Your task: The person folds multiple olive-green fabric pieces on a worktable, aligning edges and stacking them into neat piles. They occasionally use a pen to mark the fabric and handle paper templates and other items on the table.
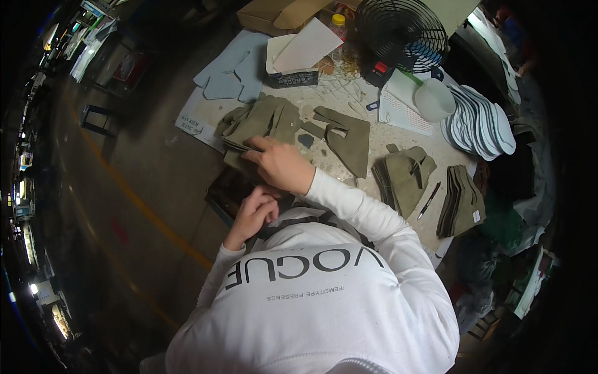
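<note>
A pile of olive-green fabric pieces lies at the table's left front edge. My right hand reaches across to it, its fingers apart and resting at the pile's near side. Nearer my body, my left hand is closed with curled fingers, just off the table edge; what it may hold is hidden. A single olive piece with a slit lies to the right of the pile. Beside it sits a small dark scrap. Further right are a stack of olive pieces and another narrower stack.
A pen lies between the right stacks. White shaped pieces are fanned out at the right, near a pale round cup. Behind stand a black fan, a box with papers and a yellow-capped jar. Grey-blue cutouts lie back left.
</note>
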Action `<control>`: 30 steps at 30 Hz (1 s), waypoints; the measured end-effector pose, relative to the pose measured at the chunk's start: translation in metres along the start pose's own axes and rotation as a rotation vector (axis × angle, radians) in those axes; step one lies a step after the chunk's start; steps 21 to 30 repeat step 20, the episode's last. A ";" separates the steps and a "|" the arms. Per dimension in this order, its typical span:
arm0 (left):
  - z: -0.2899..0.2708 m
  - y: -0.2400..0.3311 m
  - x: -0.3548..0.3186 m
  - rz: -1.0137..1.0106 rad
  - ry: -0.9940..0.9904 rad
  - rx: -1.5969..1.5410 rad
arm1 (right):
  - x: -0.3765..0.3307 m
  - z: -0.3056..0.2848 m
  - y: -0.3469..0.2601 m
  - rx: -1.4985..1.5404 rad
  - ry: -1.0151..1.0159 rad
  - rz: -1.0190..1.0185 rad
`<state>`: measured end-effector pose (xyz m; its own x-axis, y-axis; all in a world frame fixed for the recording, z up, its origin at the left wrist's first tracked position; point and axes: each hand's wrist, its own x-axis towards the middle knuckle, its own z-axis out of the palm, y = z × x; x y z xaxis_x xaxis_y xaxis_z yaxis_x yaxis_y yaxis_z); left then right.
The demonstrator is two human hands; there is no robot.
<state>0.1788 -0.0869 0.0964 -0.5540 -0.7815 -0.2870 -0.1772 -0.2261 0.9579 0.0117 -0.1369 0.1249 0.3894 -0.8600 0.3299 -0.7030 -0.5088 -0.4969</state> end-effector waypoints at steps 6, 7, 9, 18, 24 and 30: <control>0.066 -0.001 0.058 0.484 -0.317 0.652 | 0.011 -0.005 0.006 0.047 -0.100 -0.059; 0.076 -0.008 0.084 0.436 -0.453 0.668 | 0.011 -0.005 0.005 0.030 -0.098 -0.067; 0.106 -0.021 0.128 0.366 -0.364 0.988 | 0.008 -0.007 0.003 0.048 -0.070 -0.074; 0.124 -0.074 0.171 0.197 0.240 1.210 | -0.005 -0.037 -0.002 0.056 0.084 -0.075; 0.116 -0.086 0.174 0.277 0.248 1.246 | -0.008 -0.054 -0.001 0.133 0.107 -0.007; 0.116 -0.086 0.174 0.277 0.248 1.246 | -0.008 -0.054 -0.001 0.133 0.107 -0.007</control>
